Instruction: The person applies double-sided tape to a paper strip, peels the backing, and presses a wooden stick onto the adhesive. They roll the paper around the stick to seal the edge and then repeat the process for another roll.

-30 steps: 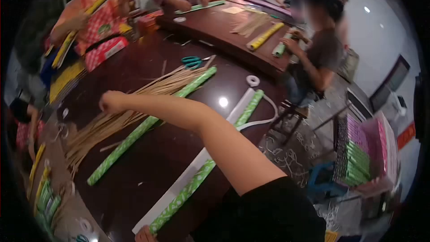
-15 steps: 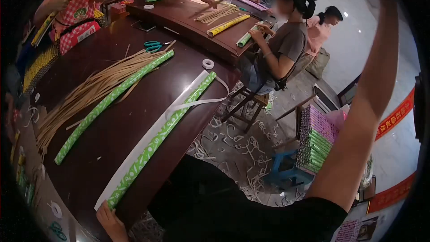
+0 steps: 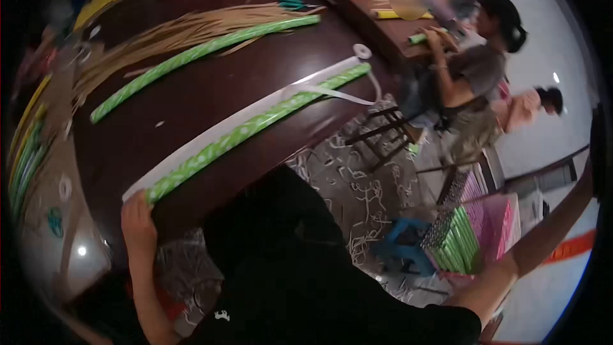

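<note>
My left hand [image 3: 138,212] is closed on the near end of a green-and-white patterned paper roll [image 3: 246,129] lying along the front edge of the dark table. A plain white flap [image 3: 211,135] runs along the roll's far side. From the flap a narrow white strip [image 3: 341,94] comes loose and loops past the table edge. Close to the roll's far end lies a small white tape roll [image 3: 361,51]. My right arm [image 3: 533,243] stretches out to the right, and its hand is lost in the dark rim of the view.
A second green roll [image 3: 204,53] lies beside thin brown strips [image 3: 172,35] and teal-handled scissors [image 3: 292,3]. A seated person [image 3: 476,70] handles a green roll at another table. White scraps [image 3: 364,198] litter the floor near a blue stool [image 3: 403,243] and stacked rolls [image 3: 456,239].
The view has turned, so the table appears higher. My right arm has come down from overhead to reach out sideways. My left hand stays at the roll's near end.
</note>
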### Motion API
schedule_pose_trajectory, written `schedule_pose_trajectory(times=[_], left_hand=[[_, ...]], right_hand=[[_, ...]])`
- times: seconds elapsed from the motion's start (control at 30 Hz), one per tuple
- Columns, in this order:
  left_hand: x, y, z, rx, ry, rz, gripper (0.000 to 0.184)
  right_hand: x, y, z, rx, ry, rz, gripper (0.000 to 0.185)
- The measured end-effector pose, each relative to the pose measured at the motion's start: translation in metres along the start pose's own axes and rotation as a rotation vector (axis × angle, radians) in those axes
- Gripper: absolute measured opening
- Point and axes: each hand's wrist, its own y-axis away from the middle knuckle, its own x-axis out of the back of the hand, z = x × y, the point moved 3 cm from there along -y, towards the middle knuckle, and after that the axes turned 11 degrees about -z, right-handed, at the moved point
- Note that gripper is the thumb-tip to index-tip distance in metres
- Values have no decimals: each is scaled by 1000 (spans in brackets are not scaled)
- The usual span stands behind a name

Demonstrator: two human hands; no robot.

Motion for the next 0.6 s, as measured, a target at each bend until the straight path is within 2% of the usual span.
schedule_pose_trajectory(times=[0.1, 0.2, 0.27, 0.33, 0.47, 0.53, 0.6], left_hand=[[12, -6, 8, -48, -37, 52, 34], [15, -7, 12, -14, -20, 38, 34], [15, -5, 16, 38, -71, -24, 40], [16, -5, 17, 70, -87, -55, 42], [18, -6, 19, 76, -60, -66, 43], [17, -6, 16, 97, -33, -129, 41], [17, -8, 14, 70, -96, -85, 35]], right_hand=[[-214, 112, -53, -208, -533, -677, 19], [-379, 283, -179, -441, -938, -1365, 20], [-433, 356, -255, -603, -1063, -1724, 16], [-471, 397, -311, -626, -945, -1909, 14], [-527, 452, -409, -475, -1083, -2360, 13], [-545, 477, -446, -501, -1064, -2527, 14], [-560, 499, -464, -453, -1105, -2575, 11]])
